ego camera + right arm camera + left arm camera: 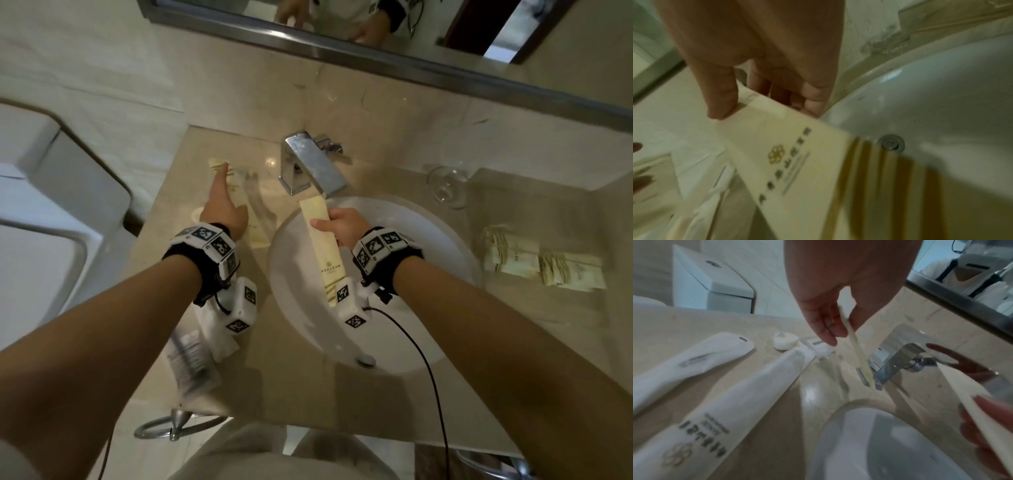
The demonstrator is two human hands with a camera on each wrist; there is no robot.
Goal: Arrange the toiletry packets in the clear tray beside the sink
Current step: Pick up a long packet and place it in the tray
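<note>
My left hand reaches over the counter left of the faucet and pinches a long cream packet between thumb and fingers. In the left wrist view that packet shows edge-on, its far end down by a narrow clear tray. My right hand holds a second cream packet with gold stripes above the sink basin. The right wrist view shows thumb and fingers pinching its plain end, the printed part sticking out toward the camera.
A chrome faucet stands behind the basin. White packets and a small soap lie on the left counter. To the right are a stemmed glass and a clear tray holding several cream packets. A toilet stands at the left.
</note>
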